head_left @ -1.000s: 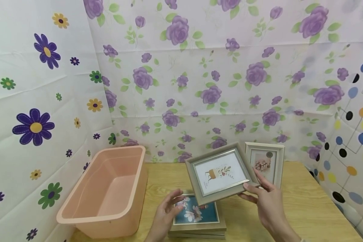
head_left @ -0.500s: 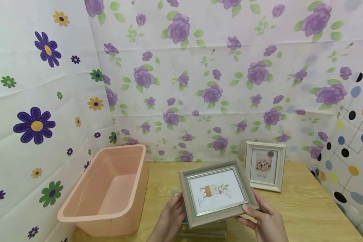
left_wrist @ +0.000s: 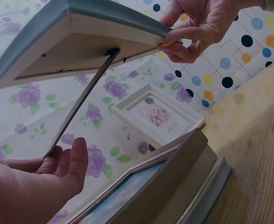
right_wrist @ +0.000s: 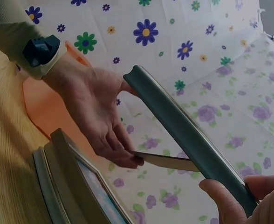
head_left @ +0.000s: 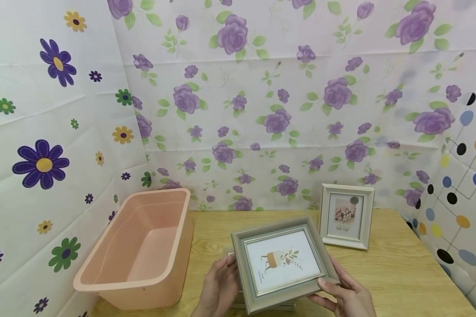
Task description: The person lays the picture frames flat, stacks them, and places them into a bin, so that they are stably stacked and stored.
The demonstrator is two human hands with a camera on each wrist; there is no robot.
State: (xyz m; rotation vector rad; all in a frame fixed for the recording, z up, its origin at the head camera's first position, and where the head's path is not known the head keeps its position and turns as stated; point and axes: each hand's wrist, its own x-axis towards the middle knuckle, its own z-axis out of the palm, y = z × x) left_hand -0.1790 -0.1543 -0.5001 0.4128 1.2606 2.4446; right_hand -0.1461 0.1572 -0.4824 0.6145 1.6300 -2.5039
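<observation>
A grey-beige picture frame (head_left: 279, 264) with a plant drawing is raised and tilted over the table. My right hand (head_left: 347, 288) grips its right-hand edge, thumb on the front and fingers behind. On its back the support leg (left_wrist: 83, 100) is swung out. My left hand (right_wrist: 97, 114) is under the left side, palm showing and fingers loosely bent. Its fingertips (right_wrist: 137, 161) touch the free end of the leg, and its thumb reaches toward the frame's edge. Below lies a stack of frames (left_wrist: 160, 186), the top one with a blue picture, mostly hidden in the head view.
A cream photo frame (head_left: 346, 215) with a pink flower picture stands upright at the back right of the wooden table (head_left: 412, 273). On the left is a pink plastic basin (head_left: 143, 246). Patterned cloth walls (head_left: 277, 88) enclose the table behind and at both sides.
The grey-beige frame has come down and nearer, now covering most of the stack. My left hand has moved from beside the stack to behind the raised frame. My right hand keeps its grip.
</observation>
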